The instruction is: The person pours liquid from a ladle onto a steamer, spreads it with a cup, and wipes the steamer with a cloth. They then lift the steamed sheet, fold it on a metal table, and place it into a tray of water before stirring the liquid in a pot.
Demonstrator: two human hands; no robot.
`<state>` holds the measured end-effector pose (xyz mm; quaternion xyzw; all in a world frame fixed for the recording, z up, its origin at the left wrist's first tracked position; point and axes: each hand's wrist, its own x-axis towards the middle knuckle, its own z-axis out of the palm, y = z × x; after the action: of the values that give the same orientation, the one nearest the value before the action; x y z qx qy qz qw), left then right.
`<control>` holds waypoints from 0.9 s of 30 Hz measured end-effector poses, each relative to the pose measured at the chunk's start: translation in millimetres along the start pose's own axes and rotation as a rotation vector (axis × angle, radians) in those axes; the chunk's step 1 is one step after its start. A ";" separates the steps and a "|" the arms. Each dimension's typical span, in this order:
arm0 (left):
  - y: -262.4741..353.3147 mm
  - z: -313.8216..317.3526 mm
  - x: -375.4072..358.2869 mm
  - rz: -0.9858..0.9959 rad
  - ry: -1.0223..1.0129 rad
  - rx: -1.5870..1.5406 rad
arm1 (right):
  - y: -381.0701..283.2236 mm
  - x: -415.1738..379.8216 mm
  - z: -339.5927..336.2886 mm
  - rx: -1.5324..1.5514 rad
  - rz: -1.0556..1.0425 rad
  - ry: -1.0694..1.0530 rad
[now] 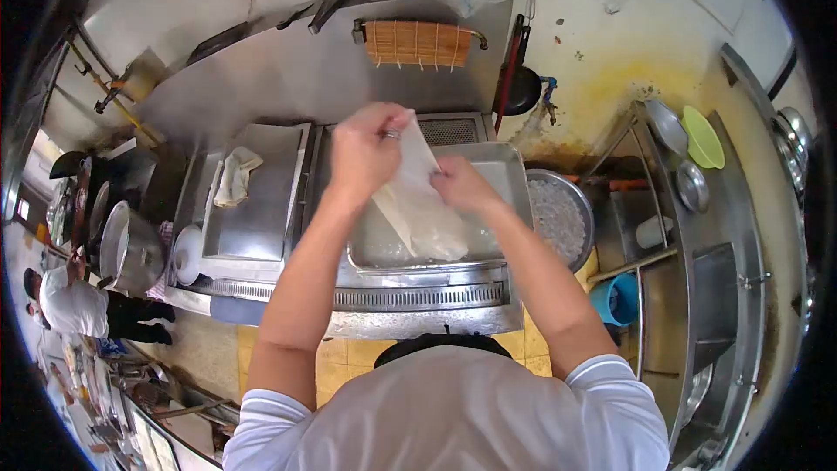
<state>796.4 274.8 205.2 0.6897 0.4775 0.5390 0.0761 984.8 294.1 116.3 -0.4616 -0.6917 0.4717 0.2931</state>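
Observation:
Over a shallow rectangular metal tray point(514, 201), a long pale cloth point(411, 196) hangs from my hands, its lower end bunched near the tray's front side. My left hand point(368, 146) is raised and closed around the cloth's top. Lower and to the right, my right hand point(464, 183) pinches the cloth's side edge. Cloudy wet residue shows on the tray floor; whether the cloth's lower end holds something, I cannot make out.
On the left stands a metal counter section point(253, 227) with a crumpled cloth point(236, 176). A round tub of whitish pieces point(558, 218) is right of the tray. A large pot point(131, 249) and a person point(74, 305) are far left; a blue bucket point(615, 298) is right.

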 end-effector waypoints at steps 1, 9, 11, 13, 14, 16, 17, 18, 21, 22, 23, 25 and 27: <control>-9.7 -10.0 1.6 0.043 0.053 0.044 | 25.7 -4.2 4.6 -0.014 0.011 0.027; -55.1 -20.0 -36.5 -0.176 0.092 0.034 | 157.1 -6.2 -40.8 -0.318 0.067 0.059; -38.3 6.9 -47.7 -0.035 0.012 0.127 | 75.0 11.1 -4.8 0.011 -0.265 0.175; -20.0 16.6 -49.3 -0.056 -0.047 0.096 | -0.6 11.2 29.9 0.191 -0.307 0.179; -13.6 17.6 -48.4 -0.065 -0.077 0.078 | -17.1 7.0 39.1 0.124 -0.153 0.157; -32.6 -4.5 -40.7 -0.072 0.040 0.035 | 10.3 7.1 46.9 -0.027 -0.076 0.039; -34.3 -27.4 -34.6 -0.074 0.124 0.002 | 32.7 11.4 51.4 -0.106 -0.043 -0.022; -42.0 -43.8 -28.8 -0.082 0.258 0.041 | 72.9 11.6 49.2 -0.098 -0.020 0.050; -71.7 -68.3 -46.9 -0.211 0.328 0.084 | 160.2 -1.4 5.2 -0.313 0.065 0.109; -81.6 -66.5 -58.6 -0.241 0.333 0.080 | 164.4 -3.4 -3.2 -0.389 0.074 0.081; -88.8 -54.0 -71.7 -0.189 0.308 0.003 | 168.1 -3.0 -10.1 -0.465 0.083 0.054; -94.8 -25.9 -93.2 -0.162 0.133 0.111 | 148.8 5.3 -4.5 -0.436 -0.050 0.103; -71.3 4.1 -101.8 -0.103 0.056 0.111 | 71.6 9.9 32.8 -0.167 -0.224 0.165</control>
<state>762.4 239.1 91.0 0.6520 0.5435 0.5261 0.0518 979.2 299.8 37.3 -0.4415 -0.7493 0.3374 0.3601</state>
